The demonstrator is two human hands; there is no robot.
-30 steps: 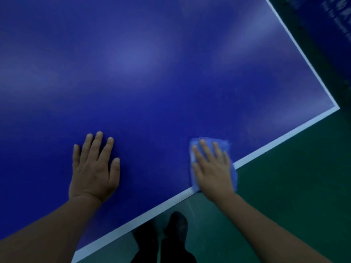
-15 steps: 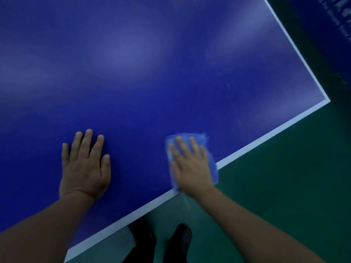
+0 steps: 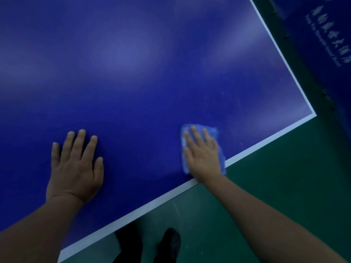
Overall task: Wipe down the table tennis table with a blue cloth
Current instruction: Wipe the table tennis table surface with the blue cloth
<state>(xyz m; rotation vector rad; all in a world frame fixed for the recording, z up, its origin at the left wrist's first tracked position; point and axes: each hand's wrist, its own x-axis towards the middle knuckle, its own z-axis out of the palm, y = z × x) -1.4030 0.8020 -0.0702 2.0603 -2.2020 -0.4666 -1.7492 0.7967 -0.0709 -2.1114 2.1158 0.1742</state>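
The dark blue table tennis table (image 3: 152, 73) with a white border line fills most of the view. My right hand (image 3: 204, 156) lies flat, fingers spread, pressing a light blue cloth (image 3: 212, 130) onto the tabletop beside the near white edge, left of the table's right corner. The cloth shows around my fingertips and along both sides of my palm. Flat on the table further left rests my left hand (image 3: 76, 168), fingers apart and holding nothing.
The table's near edge (image 3: 152, 204) runs diagonally, meeting its right edge at a corner (image 3: 314, 114). Green floor (image 3: 275, 186) lies beyond it. My dark shoes (image 3: 169, 243) stand below the edge. A dark blue barrier with white lettering (image 3: 326, 38) stands at the right.
My right hand slid the cloth left along the near edge, then back right and a little further onto the table. My left hand stayed planted.
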